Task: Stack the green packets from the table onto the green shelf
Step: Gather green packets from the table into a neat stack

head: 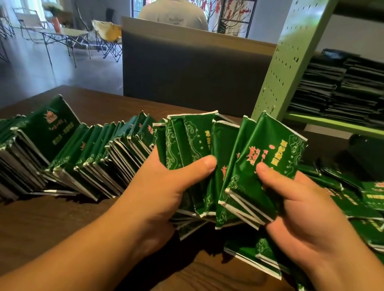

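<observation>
Both hands hold a fanned bundle of green packets (224, 149) above the dark wooden table (76, 240). My left hand (168, 186) grips the left part of the fan, thumb pressed on its front. My right hand (300, 208) pinches the right part, thumb on the front packet. A long leaning row of green packets (63, 152) stretches across the table to the left. More loose packets (378, 209) lie scattered at the right. The green shelf (292, 61) stands at the upper right, with stacks of dark packets (364, 92) on its board.
A person in a light shirt (174, 11) sits with their back to me behind a grey partition (191, 72) past the table's far edge. Folding chairs and a small table (64, 33) stand on the floor at the far left.
</observation>
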The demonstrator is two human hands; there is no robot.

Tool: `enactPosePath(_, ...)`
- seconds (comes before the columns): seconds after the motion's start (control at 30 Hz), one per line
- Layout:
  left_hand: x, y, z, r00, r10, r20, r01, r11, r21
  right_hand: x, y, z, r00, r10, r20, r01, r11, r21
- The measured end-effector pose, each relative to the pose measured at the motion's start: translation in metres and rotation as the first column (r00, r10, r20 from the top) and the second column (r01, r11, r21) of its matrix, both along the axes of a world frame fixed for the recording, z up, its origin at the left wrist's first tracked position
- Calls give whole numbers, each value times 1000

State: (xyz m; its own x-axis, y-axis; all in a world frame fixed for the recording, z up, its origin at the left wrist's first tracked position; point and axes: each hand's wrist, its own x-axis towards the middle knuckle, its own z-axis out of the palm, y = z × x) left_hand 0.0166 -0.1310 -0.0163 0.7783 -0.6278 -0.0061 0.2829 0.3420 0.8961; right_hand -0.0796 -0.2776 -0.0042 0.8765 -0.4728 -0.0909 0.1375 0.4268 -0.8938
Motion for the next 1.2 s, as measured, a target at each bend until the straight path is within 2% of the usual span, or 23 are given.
enactPosePath(0.1,0,1,-1,999,-44,-22,43,999,-22,1,1,-1,998,-57,-26,56,998,-31)
enactPosePath(0.2,0,1,0,997,-66,-27,64,997,-47,3,-3,-1,993,-120,-23,121,992,29)
enactPosePath(0.33,-2,0,-2,998,-53,41,55,997,-59,4,-9,-3,975,-221,-16,220,963,158)
enactPosePath(0.4,-1,-1,-4,997,-2,83,6,999,-46,3,-9,-1,955,-295,-16,294,943,156)
enactPosePath(0.5,1,-2,-6,972,118,202,-123,992,16,0,-9,2,906,-421,-27,422,905,51)
enactPosePath(0.6,1,1,-8,880,227,417,-271,962,47,-1,-5,6,856,-517,13,517,856,-1)
enactPosePath(0.67,-2,2,-6,798,260,544,-323,946,22,-4,0,11,866,-499,31,499,866,19)
enactPosePath(0.73,-5,1,-6,751,267,604,-337,941,3,-7,3,13,898,-438,44,436,899,51)
enactPosePath(0.8,-6,1,-5,747,274,605,-340,941,-7,-6,5,9,929,-364,67,357,929,95)
enactPosePath(0.87,-5,1,-5,742,288,605,-350,936,-16,-4,10,7,955,-296,-27,296,955,0)
enactPosePath(0.9,-5,2,-4,741,290,606,-353,935,-16,-2,7,6,962,-269,-52,270,963,3)
enactPosePath(0.97,-5,3,-4,760,264,593,-325,946,-5,-4,3,1,972,-217,93,205,971,119)
enactPosePath(1.03,-7,3,-4,812,195,550,-245,969,18,-5,1,2,982,-68,175,24,970,242)
enactPosePath(1.07,-7,3,-5,838,162,522,-203,979,23,-8,7,6,982,-11,186,-35,969,243)
enactPosePath(1.2,-7,4,-4,916,92,390,-88,996,-27,-6,9,8,985,55,164,-90,974,210)
